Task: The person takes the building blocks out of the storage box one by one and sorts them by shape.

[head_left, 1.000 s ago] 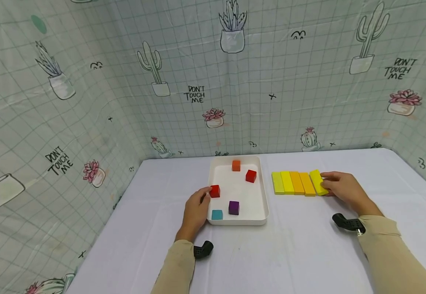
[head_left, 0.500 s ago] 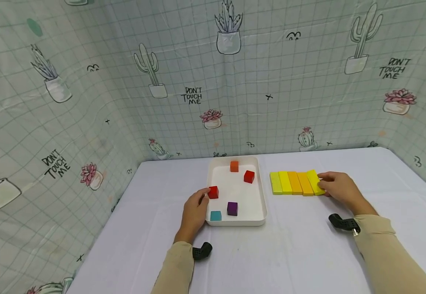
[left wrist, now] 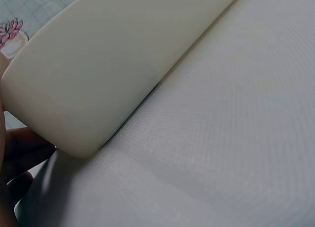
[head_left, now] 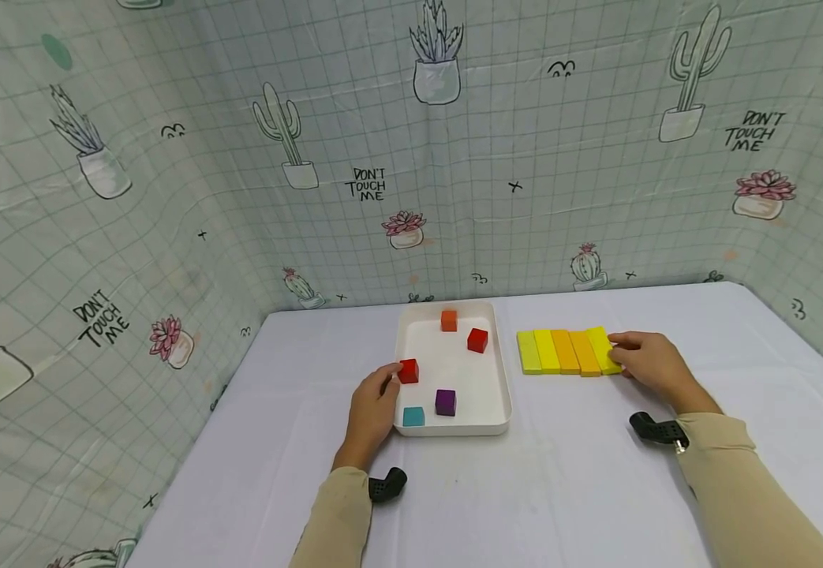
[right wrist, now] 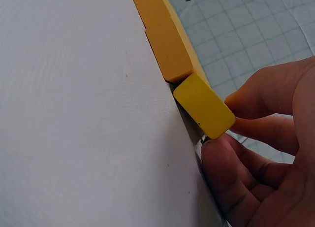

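Observation:
My left hand (head_left: pixel 372 406) holds the left wall of a white tray (head_left: pixel 503 394), its fingers at the rim beside a red cube (head_left: pixel 409 371). In the left wrist view, dark fingertips (left wrist: pixel 29 148) show beside the tray's corner. To the right of the tray, several flat blocks lie in a row, from lime yellow (head_left: pixel 529 353) to orange (head_left: pixel 585 353). My right hand (head_left: pixel 656 367) pinches the yellow block (right wrist: pixel 205 106) at the row's right end. That block leans a little, its right edge raised off the cloth, and it touches the orange block beside it.
Inside the tray also lie an orange cube (head_left: pixel 449 320), another red cube (head_left: pixel 478 340), a purple cube (head_left: pixel 445 402) and a blue cube (head_left: pixel 413 416). A white cloth (head_left: pixel 525 505) covers the table. Patterned curtains (head_left: pixel 510 142) stand behind and at the sides.
My right hand has brought the yellow block left against the row, closing the small gap and turning it slightly. My left hand stays at the tray. The whole view has shifted slightly.

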`<state>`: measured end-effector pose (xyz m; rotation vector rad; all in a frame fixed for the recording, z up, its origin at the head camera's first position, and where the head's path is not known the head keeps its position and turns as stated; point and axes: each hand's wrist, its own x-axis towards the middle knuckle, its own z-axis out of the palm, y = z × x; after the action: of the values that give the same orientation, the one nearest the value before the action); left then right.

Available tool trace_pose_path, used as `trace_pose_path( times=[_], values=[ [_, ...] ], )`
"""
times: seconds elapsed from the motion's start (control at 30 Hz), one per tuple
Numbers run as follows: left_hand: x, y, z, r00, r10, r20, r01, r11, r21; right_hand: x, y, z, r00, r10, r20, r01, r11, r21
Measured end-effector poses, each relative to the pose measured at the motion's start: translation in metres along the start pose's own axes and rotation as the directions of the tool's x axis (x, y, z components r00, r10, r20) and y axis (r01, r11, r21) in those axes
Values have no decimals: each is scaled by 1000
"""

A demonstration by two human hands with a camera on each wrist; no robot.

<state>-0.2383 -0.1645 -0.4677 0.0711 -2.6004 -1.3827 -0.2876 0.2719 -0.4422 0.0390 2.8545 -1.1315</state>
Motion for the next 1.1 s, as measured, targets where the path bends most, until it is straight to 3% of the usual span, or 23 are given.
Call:
trace_pose_path(
  times=[0.33,0.73,0.83,0.97,1.1],
  values=[
    [2,2,-4,1000,4,-11,-4,1000,7,3,-3,2,999,-9,-36,9,1000,-2],
    [2,1,-4,1000,-1,-24,1,1000,-10,5,-11,0,989,33,-144,-1,977,214],
    [1,2,-2,1000,5,-17,-6,1000,-14,1,-19,2,993,28,-114,5,960,280],
    [-2,0,0,1000,-1,2,1,1000,-3,-5,-37,11,1000,-19,1,17,947,321],
    [-2,1,-1,1000,5,-9,-5,1000,-8,-6,-62,23,987,-114,109,67,930,361]
  ],
)
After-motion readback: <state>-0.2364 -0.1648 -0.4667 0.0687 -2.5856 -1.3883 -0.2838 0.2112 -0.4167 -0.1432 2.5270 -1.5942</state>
